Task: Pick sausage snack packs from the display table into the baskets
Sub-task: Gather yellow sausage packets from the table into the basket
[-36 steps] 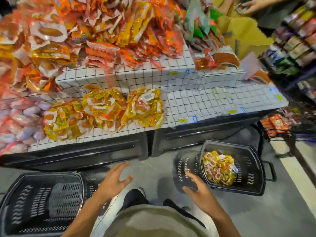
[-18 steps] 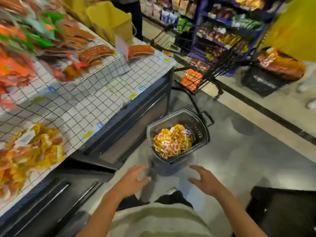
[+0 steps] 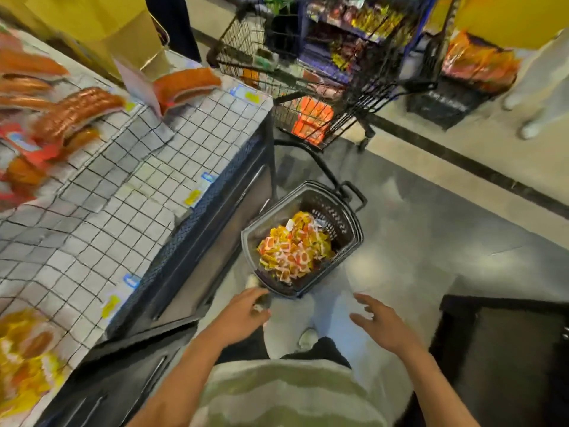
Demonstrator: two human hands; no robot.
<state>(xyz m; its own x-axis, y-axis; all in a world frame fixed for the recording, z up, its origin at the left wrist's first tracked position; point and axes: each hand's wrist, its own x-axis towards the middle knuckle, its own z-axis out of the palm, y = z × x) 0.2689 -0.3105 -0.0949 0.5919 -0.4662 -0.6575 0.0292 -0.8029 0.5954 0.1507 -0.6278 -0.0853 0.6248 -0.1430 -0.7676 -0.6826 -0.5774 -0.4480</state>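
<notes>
Left hand [image 3: 238,318] is held palm down with fingers loosely spread, nothing gripped; fingertips are seen just short of the basket [image 3: 345,223] rim. Right hand [image 3: 383,326] is likewise spread and empty, near the basket's lower right. The basket is black perforated plastic, oval-rimmed, set on the glossy grey floor beside the display table [image 3: 129,192]. Small square yellow-orange sausage snack packs [image 3: 292,248] are heaped inside it. More packs [image 3: 24,359], blurred, are left on the table's white surface under a black wire grid, at lower left. A black wire trolley [image 3: 314,87] is parked beyond the table end. Compared with half a second ago, both hands are seen closer to the basket, and the view has been tilted further down.
</notes>
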